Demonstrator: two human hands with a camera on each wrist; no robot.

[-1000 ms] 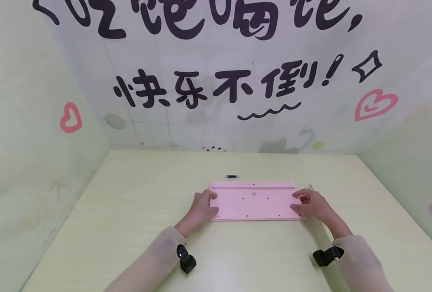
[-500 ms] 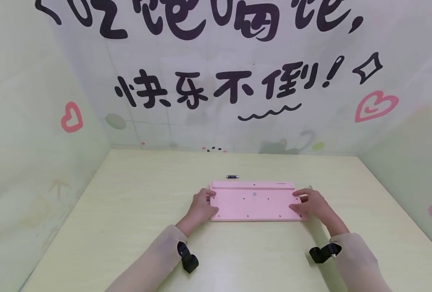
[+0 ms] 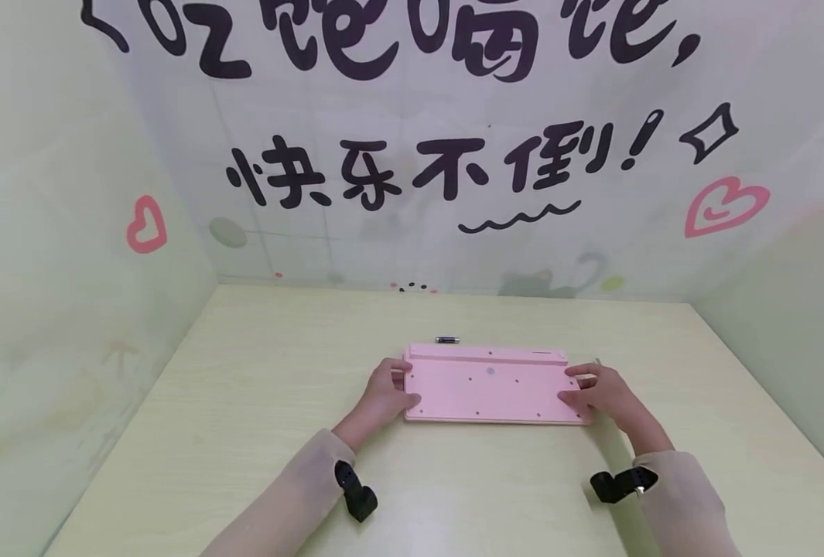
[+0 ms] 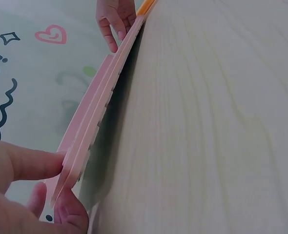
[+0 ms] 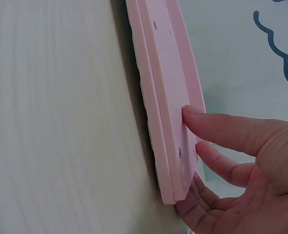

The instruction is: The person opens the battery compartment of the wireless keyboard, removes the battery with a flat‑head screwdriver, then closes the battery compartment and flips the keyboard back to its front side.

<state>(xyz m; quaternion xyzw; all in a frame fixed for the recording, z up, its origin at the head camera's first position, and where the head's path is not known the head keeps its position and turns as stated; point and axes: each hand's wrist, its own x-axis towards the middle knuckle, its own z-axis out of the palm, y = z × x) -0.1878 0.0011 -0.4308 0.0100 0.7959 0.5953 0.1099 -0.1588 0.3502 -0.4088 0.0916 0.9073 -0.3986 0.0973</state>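
A pink keyboard (image 3: 491,391) is turned over, its flat, screw-dotted back facing up and its raised bar along the far edge. Keys peek out from beneath it in both wrist views, over a dark band of shadow on the tabletop. My left hand (image 3: 384,393) grips the left end, thumb and fingers on either side of the edge (image 4: 72,163). At the other end my right hand (image 3: 603,394) holds on, its thumb (image 5: 202,119) on the back and other fingers around the end, partly hidden. A small dark battery (image 3: 447,340) lies just behind the keyboard.
The pale wooden table (image 3: 279,340) meets a printed backdrop (image 3: 384,247) behind and at both sides. A thin light object (image 3: 597,361) shows partly behind my right hand. Something orange (image 4: 146,7) lies past the keyboard's far end in the left wrist view.
The head view has shifted slightly, moving the scene a little to the right. Both hands keep hold of the keyboard, which stays in nearly the same place.
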